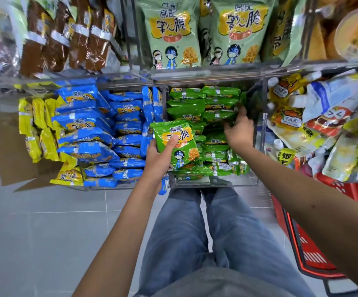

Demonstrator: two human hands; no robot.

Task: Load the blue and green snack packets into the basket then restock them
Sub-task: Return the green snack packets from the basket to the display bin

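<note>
Left hand (162, 156) pinches a green snack packet (177, 139), likely light, slippery and crushable, best held by its flat sides, while right hand (239, 127) delves among green packets (216, 99) beneath it, grip unclear.

Yellow packets (34, 129) and cardboard (6, 146) are seen well left of the left hand (158, 155); pouches (328, 116) are piled right of the right hand (239, 128).

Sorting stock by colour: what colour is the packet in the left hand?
The packet is green with a yellow label; the head view shows it.
</note>
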